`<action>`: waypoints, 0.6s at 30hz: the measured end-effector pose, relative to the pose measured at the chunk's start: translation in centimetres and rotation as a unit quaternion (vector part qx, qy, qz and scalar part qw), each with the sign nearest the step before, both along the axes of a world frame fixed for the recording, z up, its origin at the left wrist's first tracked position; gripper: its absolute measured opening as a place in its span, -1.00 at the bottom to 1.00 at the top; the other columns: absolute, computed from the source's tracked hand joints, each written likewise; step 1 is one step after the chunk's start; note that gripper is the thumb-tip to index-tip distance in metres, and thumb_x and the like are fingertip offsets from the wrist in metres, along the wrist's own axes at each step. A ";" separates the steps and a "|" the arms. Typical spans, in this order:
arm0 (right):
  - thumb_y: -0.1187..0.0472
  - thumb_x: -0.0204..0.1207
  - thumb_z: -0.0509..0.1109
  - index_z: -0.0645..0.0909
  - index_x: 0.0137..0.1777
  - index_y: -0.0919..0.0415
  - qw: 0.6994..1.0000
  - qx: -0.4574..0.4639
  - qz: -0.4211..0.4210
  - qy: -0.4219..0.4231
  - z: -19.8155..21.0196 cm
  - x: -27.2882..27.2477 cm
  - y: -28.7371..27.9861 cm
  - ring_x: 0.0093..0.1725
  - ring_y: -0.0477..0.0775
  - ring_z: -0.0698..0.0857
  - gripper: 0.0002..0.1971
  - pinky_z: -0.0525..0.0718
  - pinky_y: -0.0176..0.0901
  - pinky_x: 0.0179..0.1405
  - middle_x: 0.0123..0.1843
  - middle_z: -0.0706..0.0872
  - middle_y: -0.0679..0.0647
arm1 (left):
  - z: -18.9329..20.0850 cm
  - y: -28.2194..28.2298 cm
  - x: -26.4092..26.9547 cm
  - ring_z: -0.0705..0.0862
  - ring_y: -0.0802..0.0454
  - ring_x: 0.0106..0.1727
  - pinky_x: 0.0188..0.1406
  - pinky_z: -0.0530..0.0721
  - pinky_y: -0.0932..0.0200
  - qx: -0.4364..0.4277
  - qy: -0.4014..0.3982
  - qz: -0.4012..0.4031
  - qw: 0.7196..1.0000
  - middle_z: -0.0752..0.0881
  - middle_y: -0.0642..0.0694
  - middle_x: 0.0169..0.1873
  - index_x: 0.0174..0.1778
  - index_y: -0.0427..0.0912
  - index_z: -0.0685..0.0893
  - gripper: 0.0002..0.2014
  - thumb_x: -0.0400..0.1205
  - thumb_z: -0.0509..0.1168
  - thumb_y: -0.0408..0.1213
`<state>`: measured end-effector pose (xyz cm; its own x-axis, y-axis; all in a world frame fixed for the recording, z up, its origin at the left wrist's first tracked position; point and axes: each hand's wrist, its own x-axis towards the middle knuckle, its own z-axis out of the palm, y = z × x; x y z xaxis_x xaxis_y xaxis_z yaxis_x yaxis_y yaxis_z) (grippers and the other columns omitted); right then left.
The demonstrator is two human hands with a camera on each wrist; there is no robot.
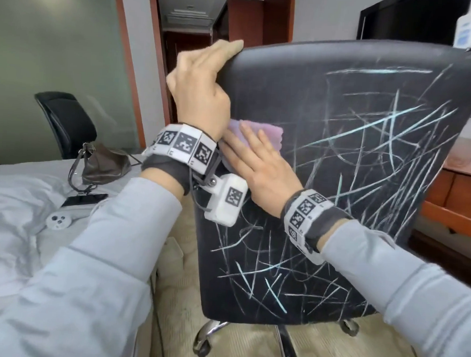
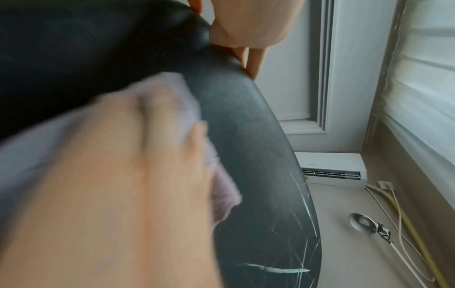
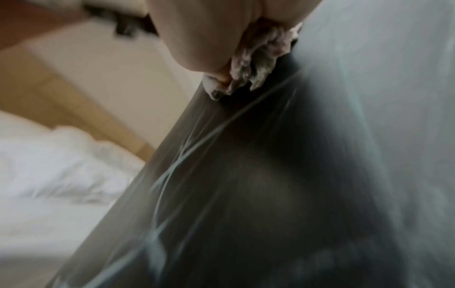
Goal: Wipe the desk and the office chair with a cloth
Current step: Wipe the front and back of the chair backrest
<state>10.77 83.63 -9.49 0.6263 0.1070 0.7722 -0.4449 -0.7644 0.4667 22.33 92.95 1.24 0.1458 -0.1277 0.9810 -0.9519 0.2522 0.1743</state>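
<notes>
The black office chair [image 1: 339, 156] has its back toward me, covered in pale scribbled marks. My left hand [image 1: 201, 78] grips the back's top left corner, fingers curled over the edge; its fingers [image 2: 246, 25] show on the rim in the left wrist view. My right hand [image 1: 257, 163] lies flat, fingers straight, pressing a pink-purple cloth [image 1: 269, 133] against the upper left of the back. The left wrist view shows that hand [image 2: 110, 185] blurred over the cloth [image 2: 221, 193]. In the right wrist view the bunched cloth [image 3: 251, 64] sits under the hand on the chair back [image 3: 246, 194].
The wooden desk [image 1: 463, 176] stands behind the chair at right. A bed [image 1: 22, 221] lies close on the left, with a brown bag [image 1: 104, 163] and a phone [image 1: 84, 199] on it. A second black chair [image 1: 65, 123] stands beyond. The chair's caster [image 1: 201, 348] rests on carpet.
</notes>
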 end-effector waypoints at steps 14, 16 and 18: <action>0.64 0.29 0.36 0.48 0.54 0.37 0.998 0.005 0.010 0.054 -2.4 0.4 -0.6 0.56 0.44 0.39 -0.27 0.43 0.38 0.47 0.62 0.44 0.21 | -2.4 -0.1 3.1 0.37 -0.14 0.63 0.66 0.28 -0.13 0.049 -0.001 -0.063 0.997 0.46 -0.16 0.57 0.63 -0.23 0.45 -0.32 0.50 0.25 -0.38; 0.53 0.36 0.43 0.54 0.49 0.37 0.998 -0.012 -0.001 0.055 -2.6 0.1 -0.5 0.46 0.38 0.45 -0.37 0.47 0.31 0.40 0.56 0.53 0.19 | -2.8 -0.7 2.7 0.33 -0.18 0.66 0.67 0.26 -0.19 0.033 0.011 -0.068 0.997 0.43 -0.19 0.58 0.64 -0.24 0.42 -0.33 0.53 0.30 -0.35; 0.44 0.40 0.44 0.56 0.44 0.38 1.000 -0.029 -0.005 0.001 0.1 0.5 0.1 0.26 0.31 0.46 -0.45 0.53 0.23 0.13 0.48 0.60 0.21 | -2.5 -1.0 2.9 0.37 -0.16 0.62 0.66 0.28 -0.05 0.011 0.028 -0.066 0.997 0.47 -0.17 0.54 0.60 -0.21 0.48 -0.34 0.50 0.29 -0.41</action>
